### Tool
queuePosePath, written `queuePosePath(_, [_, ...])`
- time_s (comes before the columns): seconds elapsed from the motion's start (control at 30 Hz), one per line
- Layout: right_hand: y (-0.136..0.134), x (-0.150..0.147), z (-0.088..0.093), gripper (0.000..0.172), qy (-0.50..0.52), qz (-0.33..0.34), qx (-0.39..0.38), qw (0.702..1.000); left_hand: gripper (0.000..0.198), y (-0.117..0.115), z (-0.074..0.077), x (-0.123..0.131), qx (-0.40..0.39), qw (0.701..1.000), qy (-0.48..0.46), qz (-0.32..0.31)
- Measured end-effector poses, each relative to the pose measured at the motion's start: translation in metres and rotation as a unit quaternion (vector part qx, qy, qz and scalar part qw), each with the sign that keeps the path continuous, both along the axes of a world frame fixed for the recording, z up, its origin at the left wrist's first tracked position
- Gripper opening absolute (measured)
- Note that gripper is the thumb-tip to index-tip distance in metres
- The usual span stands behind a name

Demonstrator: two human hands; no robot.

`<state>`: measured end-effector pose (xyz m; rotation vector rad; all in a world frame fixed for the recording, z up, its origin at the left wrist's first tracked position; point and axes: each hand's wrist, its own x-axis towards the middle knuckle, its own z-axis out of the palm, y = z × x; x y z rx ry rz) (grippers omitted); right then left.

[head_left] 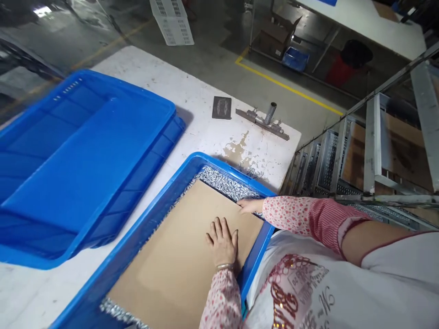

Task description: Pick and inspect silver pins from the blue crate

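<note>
A tan cardboard sheet point(171, 256) lies inside a blue bin point(137, 246), on top of many small silvery metal pieces point(222, 182) that show along its edges. My left hand point(222, 244) rests palm down on the sheet, fingers spread and thumb apart. At the sheet's edge nearest the bin's right side is my right hand point(252, 205), with the edge between its thumb and fingers; the fingertips are partly hidden. Both arms wear patterned sleeves.
A large blue tub point(99, 151) stands on the white table point(199, 114) at left. Near the far edge lie a dark square plate point(222, 108) and a metal fixture with an upright tube point(265, 119). Metal racking point(373, 146) stands at right.
</note>
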<state>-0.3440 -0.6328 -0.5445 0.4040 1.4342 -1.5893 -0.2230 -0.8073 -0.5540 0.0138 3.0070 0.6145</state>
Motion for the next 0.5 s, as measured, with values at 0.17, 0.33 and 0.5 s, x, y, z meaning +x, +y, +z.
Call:
queuePosePath(0.17, [0.006, 0.005, 0.000, 0.027, 0.043, 0.079, 0.028, 0.996, 0.068, 0.005, 0.028, 0.003, -0.016, 0.992, 0.104, 0.068])
queuePosePath(0.33, [0.007, 0.012, 0.001, 0.045, 0.061, 0.077, 0.063, 0.993, 0.061, 0.025, 0.020, 0.002, 0.034, 0.995, 0.073, -0.063])
queuePosePath(0.5, [0.003, 0.013, -0.002, 0.047, 0.029, 0.030, 0.093, 0.995, 0.067, 0.019, 0.028, 0.001, 0.012, 0.996, 0.077, 0.031])
